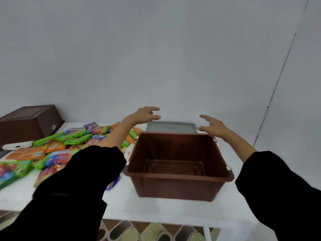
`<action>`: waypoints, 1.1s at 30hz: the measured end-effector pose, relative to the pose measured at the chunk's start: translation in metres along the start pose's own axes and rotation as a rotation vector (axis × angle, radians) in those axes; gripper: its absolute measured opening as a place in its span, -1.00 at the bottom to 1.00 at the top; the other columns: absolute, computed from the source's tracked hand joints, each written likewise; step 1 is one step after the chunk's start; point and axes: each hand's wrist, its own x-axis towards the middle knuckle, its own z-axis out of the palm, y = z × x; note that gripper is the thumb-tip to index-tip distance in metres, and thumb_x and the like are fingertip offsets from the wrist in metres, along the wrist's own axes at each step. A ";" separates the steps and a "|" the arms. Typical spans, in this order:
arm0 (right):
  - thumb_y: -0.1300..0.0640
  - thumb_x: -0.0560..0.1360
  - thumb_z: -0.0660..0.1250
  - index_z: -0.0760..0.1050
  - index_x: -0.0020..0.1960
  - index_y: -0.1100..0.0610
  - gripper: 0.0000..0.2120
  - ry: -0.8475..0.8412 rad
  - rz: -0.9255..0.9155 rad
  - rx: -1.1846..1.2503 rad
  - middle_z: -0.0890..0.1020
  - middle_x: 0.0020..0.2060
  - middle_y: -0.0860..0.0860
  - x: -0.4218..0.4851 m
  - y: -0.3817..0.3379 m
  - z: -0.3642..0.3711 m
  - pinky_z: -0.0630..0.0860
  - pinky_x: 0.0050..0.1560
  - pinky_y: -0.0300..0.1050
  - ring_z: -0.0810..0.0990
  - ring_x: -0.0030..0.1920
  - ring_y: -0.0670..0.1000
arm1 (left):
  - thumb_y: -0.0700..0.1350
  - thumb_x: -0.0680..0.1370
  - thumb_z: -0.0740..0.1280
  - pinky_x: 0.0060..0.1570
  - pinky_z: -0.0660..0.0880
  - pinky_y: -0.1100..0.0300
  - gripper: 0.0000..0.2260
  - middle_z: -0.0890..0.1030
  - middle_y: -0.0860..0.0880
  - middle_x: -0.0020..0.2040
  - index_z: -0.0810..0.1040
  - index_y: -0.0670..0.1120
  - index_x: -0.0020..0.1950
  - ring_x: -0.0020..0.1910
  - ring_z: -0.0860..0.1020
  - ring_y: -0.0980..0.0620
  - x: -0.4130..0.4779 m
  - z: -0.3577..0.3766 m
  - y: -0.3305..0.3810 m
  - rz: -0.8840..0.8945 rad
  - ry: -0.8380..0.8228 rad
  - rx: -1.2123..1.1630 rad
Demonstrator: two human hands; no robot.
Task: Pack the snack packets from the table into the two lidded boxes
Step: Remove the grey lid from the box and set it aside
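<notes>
An open brown box [175, 186] stands empty at the table's middle. Its grey lid [171, 126] lies flat on the table just behind it. My left hand [145, 114] hovers above the lid's left end with fingers spread, holding nothing. My right hand [212, 126] hovers above the lid's right end, fingers also spread and free. A heap of snack packets [57, 148] in green, orange and blue wrappers covers the table's left part. A second brown box [29, 124] sits upside down at the far left.
The white table [156, 211] backs onto a pale wall. A white handle-like object [16, 146] lies by the upturned box. Patterned floor shows below the table's front edge.
</notes>
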 end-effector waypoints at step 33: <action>-0.08 0.09 0.61 0.26 0.43 -0.08 -0.01 -0.002 0.467 0.437 0.21 0.44 0.16 0.204 0.092 0.092 0.17 0.46 0.10 0.16 0.44 0.24 | 0.00 0.30 0.55 0.46 0.07 -0.08 0.00 -0.03 -0.25 0.42 -0.07 0.14 0.52 0.45 0.03 -0.31 0.197 0.097 -0.094 -0.313 -0.031 -0.255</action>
